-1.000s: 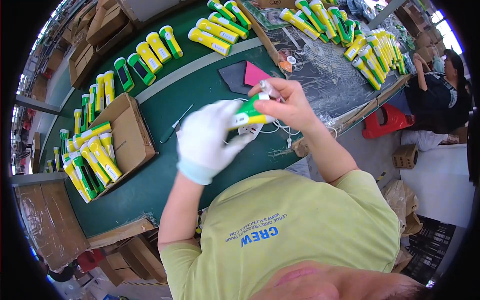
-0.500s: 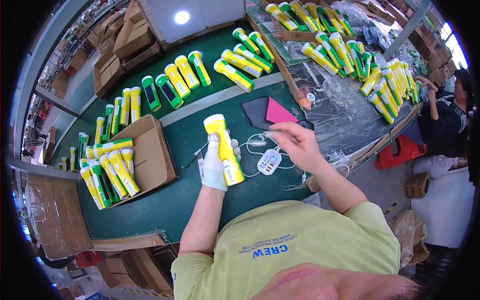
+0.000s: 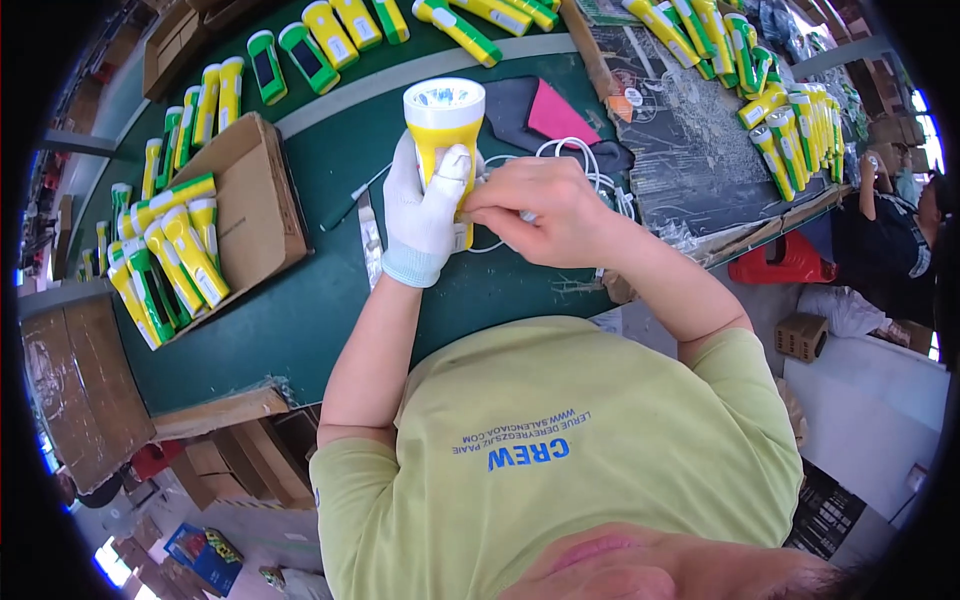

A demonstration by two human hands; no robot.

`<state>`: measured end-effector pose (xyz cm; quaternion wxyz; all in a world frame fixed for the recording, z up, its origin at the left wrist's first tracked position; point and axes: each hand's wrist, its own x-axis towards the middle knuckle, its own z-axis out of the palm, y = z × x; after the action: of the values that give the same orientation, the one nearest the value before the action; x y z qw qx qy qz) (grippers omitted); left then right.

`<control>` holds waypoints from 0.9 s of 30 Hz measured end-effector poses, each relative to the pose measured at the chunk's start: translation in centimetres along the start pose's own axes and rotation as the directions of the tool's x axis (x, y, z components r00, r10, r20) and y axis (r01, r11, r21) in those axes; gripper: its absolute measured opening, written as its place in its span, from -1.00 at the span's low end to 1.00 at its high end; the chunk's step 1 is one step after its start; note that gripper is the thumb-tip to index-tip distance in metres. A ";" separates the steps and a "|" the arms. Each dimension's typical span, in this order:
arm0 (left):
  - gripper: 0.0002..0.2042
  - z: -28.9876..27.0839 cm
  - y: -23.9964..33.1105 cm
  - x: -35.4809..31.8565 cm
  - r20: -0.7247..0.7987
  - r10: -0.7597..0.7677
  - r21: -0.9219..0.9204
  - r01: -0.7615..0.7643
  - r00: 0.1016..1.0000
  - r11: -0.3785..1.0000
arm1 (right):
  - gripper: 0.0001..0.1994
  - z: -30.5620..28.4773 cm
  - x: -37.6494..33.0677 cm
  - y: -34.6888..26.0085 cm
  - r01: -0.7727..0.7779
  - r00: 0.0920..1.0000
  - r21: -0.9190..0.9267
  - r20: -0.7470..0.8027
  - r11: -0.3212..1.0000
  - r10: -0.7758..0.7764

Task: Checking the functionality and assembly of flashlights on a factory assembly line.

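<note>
A yellow flashlight (image 3: 440,130) with a white rim stands tilted up, its clear lens facing me. My left hand (image 3: 415,220), in a white glove, is wrapped round its body, thumb across the front. My bare right hand (image 3: 550,212) is closed in a pinch against the flashlight's lower side; whatever is between the fingertips is hidden. Behind the right hand lies a looped white cable (image 3: 578,145). Left of the gloved hand rest a thin dark green stick-like tool (image 3: 342,214) and a flat metal strip (image 3: 369,240) on the green tabletop (image 3: 330,300).
At left, an open cardboard box (image 3: 265,195) holds several flashlights (image 3: 180,255). More flashlights (image 3: 320,45) line the far side. A black and pink cloth (image 3: 555,112) lies beyond my hands. Flashlights (image 3: 800,130) crowd the right-hand table, where another person (image 3: 890,235) sits.
The flashlight has tipped so its lens now faces me. My right hand has moved left from above the white cable and power strip to the flashlight's side. The view has shifted.
</note>
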<state>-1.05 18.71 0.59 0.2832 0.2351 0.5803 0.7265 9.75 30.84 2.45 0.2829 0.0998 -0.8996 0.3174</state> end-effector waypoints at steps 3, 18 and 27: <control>-0.66 0.0 0.4 -0.4 0.138 0.027 -0.293 0.015 0.990 0.956 | -0.96 0.2 -2.2 -1.3 -0.172 0.977 0.269 0.167 0.948 0.130; -0.50 0.0 -2.0 0.0 0.318 -0.153 -0.446 0.290 0.936 0.847 | -0.84 0.7 -3.4 -2.4 -0.582 0.704 0.770 0.319 0.260 0.635; -0.27 0.5 -0.6 -2.1 0.361 -0.304 -0.589 0.468 0.882 0.658 | -0.90 -2.4 -2.0 -1.8 -0.539 0.778 0.697 0.196 0.473 0.597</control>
<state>0.91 17.71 0.12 0.5617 0.0725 0.2846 0.7735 13.15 30.93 3.77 0.1317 -0.1131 -0.6695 0.7222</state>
